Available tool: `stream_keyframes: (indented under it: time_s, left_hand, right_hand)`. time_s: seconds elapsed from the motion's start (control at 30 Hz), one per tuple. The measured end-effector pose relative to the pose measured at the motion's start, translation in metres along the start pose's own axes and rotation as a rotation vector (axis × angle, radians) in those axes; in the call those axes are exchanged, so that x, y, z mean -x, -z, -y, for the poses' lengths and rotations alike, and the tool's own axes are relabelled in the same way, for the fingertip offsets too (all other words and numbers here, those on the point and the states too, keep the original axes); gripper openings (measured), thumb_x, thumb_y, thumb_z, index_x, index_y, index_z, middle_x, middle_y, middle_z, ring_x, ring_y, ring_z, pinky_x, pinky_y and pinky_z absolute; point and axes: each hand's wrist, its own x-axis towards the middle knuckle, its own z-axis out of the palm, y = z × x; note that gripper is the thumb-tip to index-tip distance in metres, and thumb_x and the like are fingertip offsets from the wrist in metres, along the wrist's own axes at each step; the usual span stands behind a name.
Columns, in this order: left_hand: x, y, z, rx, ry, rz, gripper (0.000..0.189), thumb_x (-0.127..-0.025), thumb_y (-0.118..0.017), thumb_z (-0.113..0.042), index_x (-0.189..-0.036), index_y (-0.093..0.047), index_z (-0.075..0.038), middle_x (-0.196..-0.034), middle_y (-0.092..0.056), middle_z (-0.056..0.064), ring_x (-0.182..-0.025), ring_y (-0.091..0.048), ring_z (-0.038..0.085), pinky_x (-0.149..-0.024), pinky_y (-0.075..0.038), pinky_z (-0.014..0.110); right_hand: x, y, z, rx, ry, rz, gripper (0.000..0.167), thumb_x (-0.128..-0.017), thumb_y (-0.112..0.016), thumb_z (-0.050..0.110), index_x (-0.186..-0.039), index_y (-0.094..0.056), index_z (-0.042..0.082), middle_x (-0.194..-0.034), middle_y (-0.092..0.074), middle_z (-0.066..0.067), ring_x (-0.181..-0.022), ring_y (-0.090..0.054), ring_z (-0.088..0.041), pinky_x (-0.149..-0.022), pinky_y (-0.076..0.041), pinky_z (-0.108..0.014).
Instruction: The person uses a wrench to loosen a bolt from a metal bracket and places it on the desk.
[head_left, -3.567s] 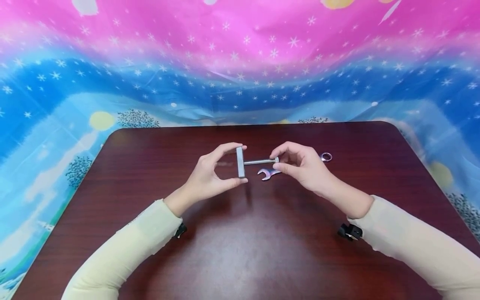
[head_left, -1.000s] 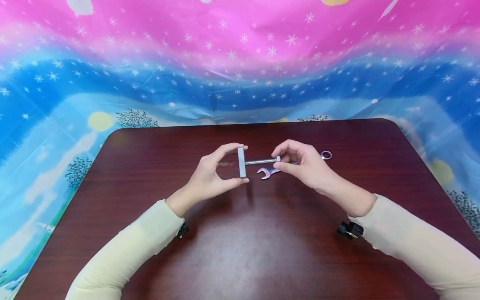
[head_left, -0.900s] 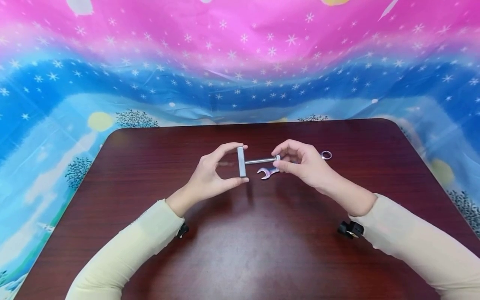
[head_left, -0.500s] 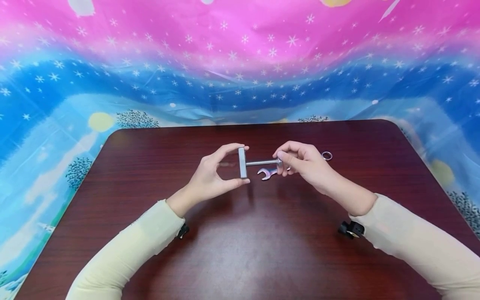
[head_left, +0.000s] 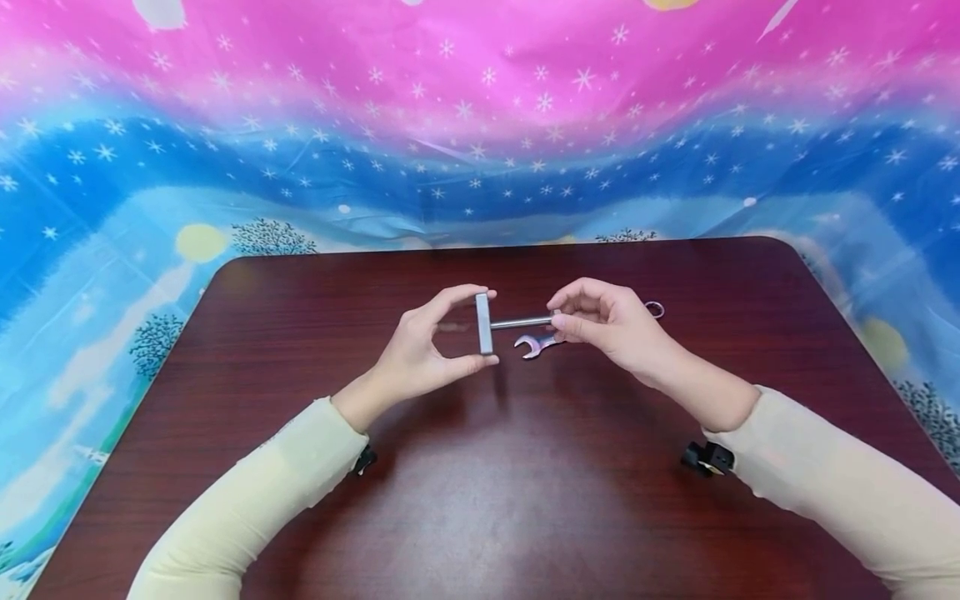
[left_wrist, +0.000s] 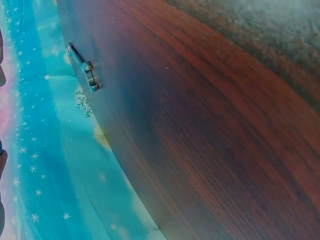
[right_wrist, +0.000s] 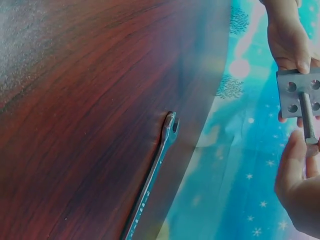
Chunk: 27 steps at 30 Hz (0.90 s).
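Note:
Above the table, my left hand (head_left: 408,346) grips a grey metal plate (head_left: 483,323) by its upper and lower edges, thumb below and fingers above. The right wrist view shows several holes in the plate (right_wrist: 285,98), with a long bolt (right_wrist: 307,119) standing out from its middle. My right hand (head_left: 615,327) pinches the head end of the bolt (head_left: 521,322) between thumb and fingers. In the head view those fingertips mostly cover the head. A combination wrench (head_left: 531,347) lies on the table below and behind the right hand, which hides its middle.
The dark wooden table (head_left: 480,500) spreads under both hands. A printed pink and blue cloth (head_left: 480,125) hangs behind its far edge. Small black devices (head_left: 708,457) are strapped at the wrists.
The right thumb and fingers shift about the bolt head: half a second ago the thumb sat higher over it, now it is lower. Left hand and plate stay nearly still.

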Motion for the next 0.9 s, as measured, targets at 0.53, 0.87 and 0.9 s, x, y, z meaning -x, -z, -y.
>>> stream_keyframes:
  time_s: [0.53,0.87,0.9]
  left_hand:
    - [-0.0004,-0.0021,-0.0017,-0.002,-0.022,-0.002,0.075,-0.072,-0.089,-0.015,-0.138,-0.052,-0.012,-0.131,-0.065,-0.001,-0.119,-0.062,0.011,-0.088,-0.06,0.045]
    - [0.001,-0.0026,-0.0024,-0.016,-0.014,0.009,0.075,-0.073,-0.089,-0.015,-0.138,-0.053,-0.015,-0.132,-0.065,-0.001,-0.119,-0.062,0.011,-0.09,-0.059,0.041]
    - [0.0009,-0.0026,-0.0023,-0.019,-0.011,0.011,0.074,-0.073,-0.089,-0.016,-0.138,-0.053,-0.015,-0.132,-0.065,-0.001,-0.119,-0.062,0.01,-0.09,-0.059,0.041]
  right_hand:
    - [-0.0021,-0.0032,0.0009,-0.096,-0.07,-0.005,0.016,-0.1,-0.056,0.009,-0.107,-0.06,-0.005,-0.072,-0.067,0.0,-0.064,-0.061,-0.009,-0.066,-0.058,-0.024]
    - [-0.0018,-0.0023,-0.0009,0.028,0.032,-0.028,0.011,-0.093,-0.064,0.0,-0.104,-0.062,-0.002,-0.086,-0.068,0.003,-0.075,-0.062,-0.009,-0.069,-0.055,-0.02]
    - [-0.0017,-0.0021,-0.0009,0.034,0.043,-0.031,0.012,-0.093,-0.064,-0.002,-0.104,-0.062,-0.002,-0.087,-0.068,0.003,-0.076,-0.062,-0.009,-0.069,-0.055,-0.02]
